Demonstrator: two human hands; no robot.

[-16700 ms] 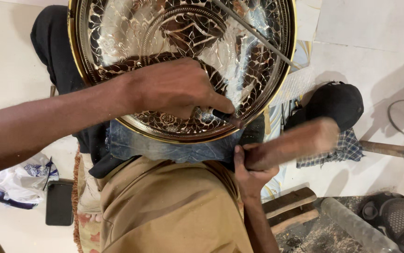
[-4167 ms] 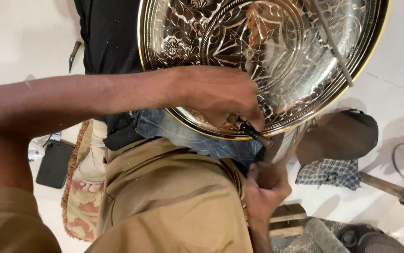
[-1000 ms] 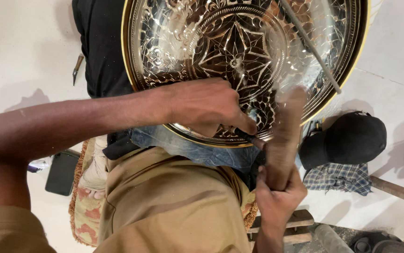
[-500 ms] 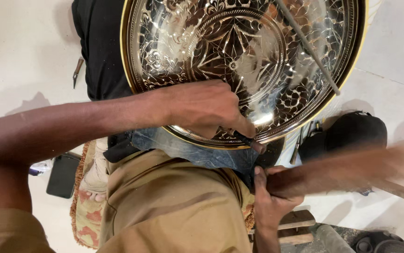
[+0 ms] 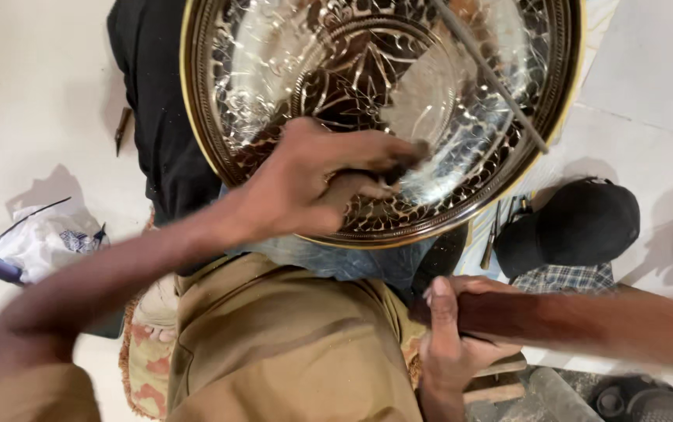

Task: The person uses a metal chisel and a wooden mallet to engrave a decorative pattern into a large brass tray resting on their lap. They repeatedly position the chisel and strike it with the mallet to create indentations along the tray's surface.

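Observation:
A large round engraved metal tray (image 5: 235, 117) with a brass rim rests over my lap, shiny and patterned with floral cuts. My left hand (image 5: 313, 184) lies on its lower part, fingers pinched around a small dark chisel (image 5: 403, 160) whose tip touches the tray. My right hand (image 5: 449, 344) is below the tray, closed around a brown wooden mallet (image 5: 586, 324) that lies sideways to the right, blurred. A thin metal rod (image 5: 492, 78) lies across the tray's upper right.
A black cap (image 5: 578, 227) on a checked cloth (image 5: 567, 277) lies to the right. A crumpled plastic bag (image 5: 35, 242) is on the pale floor at left. Black cloth (image 5: 157, 133) lies under the tray's left side. My tan trousers (image 5: 289, 352) fill the bottom centre.
My left hand has shifted up and right on the tray with the chisel. The mallet stays swung out sideways to the right, as half a second ago. The view has moved a little.

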